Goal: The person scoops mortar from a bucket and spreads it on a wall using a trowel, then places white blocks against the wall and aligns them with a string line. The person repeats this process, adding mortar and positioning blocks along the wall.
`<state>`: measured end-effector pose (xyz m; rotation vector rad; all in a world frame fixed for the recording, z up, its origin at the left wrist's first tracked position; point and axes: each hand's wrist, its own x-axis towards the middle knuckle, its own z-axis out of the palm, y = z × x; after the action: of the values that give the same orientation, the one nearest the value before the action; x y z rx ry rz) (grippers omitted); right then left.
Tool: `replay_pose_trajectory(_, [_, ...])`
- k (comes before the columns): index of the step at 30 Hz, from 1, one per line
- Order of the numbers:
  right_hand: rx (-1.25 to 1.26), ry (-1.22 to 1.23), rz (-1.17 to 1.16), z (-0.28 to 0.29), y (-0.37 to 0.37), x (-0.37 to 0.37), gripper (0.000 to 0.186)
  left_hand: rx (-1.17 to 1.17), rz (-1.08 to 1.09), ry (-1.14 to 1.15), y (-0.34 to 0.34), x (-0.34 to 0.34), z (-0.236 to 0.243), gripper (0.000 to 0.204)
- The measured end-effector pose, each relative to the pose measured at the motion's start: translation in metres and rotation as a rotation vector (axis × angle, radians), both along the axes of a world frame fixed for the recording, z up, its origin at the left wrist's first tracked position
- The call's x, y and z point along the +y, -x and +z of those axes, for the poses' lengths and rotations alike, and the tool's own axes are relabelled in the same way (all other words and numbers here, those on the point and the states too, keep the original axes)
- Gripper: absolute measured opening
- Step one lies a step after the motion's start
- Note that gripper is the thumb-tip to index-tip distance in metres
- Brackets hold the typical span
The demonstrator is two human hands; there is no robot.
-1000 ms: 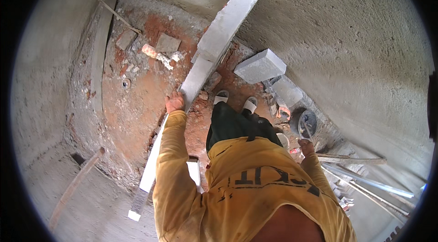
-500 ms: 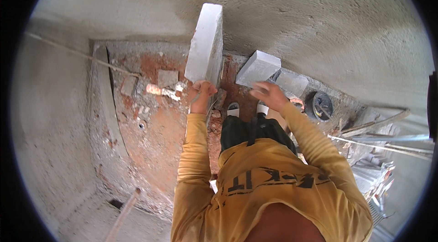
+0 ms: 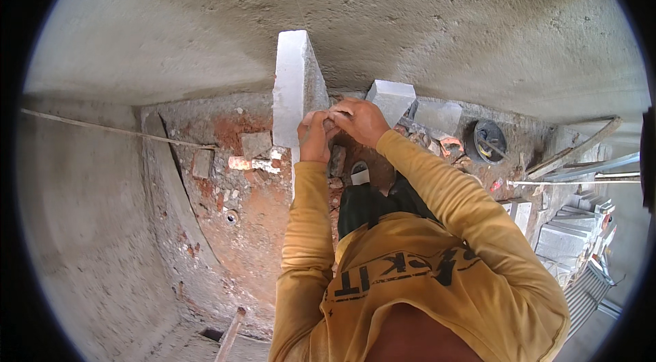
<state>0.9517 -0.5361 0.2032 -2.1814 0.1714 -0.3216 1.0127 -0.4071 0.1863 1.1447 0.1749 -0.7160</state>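
Observation:
My left hand (image 3: 314, 136) and my right hand (image 3: 362, 121) meet fingertip to fingertip just beside a narrow white block wall (image 3: 290, 89). Both sets of fingers are closed in a pinch. Whatever lies between them is hidden or too small to name. The block wall stands upright, its far end close to the rough plastered wall (image 3: 424, 27). Right of my hands a loose white block (image 3: 392, 99) leans near that wall, partly covered by my right hand. My left wrist is close to the block wall's near end.
A black bucket (image 3: 489, 141) with a tool in it stands at the right. Beyond it lie wooden poles (image 3: 574, 147) and stacked white blocks (image 3: 564, 239). Broken bricks (image 3: 256, 144) and a board (image 3: 184, 191) are on the dirt floor at the left. Another pale block (image 3: 439, 116) lies by the wall.
My right hand has moved left and joined my left hand, its fingers closing into a pinch. My left hand has shifted slightly right. The whole view has tilted a little.

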Motion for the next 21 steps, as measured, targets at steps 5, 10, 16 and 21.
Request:
replay_pose_trajectory(5, [-0.033, 0.109, -0.116, -0.005, -0.001, 0.004, 0.016, 0.085, -0.025, 0.062, -0.003, -0.006, 0.002, 0.013])
replay_pose_trajectory(10, [-0.014, 0.077, -0.205, -0.004, -0.001, 0.003, 0.012, 0.075, -0.063, 0.071, -0.004, -0.006, -0.004, 0.013])
replay_pose_trajectory(16, [-0.028, -0.023, -0.220, 0.000, 0.001, -0.004, 0.010, -0.995, 0.240, -0.577, -0.003, -0.016, -0.020, 0.024])
replay_pose_trajectory(21, [-0.028, -0.078, -0.254, 0.001, 0.004, -0.004, 0.014, -0.733, -0.027, -0.168, -0.001, -0.026, -0.020, 0.034])
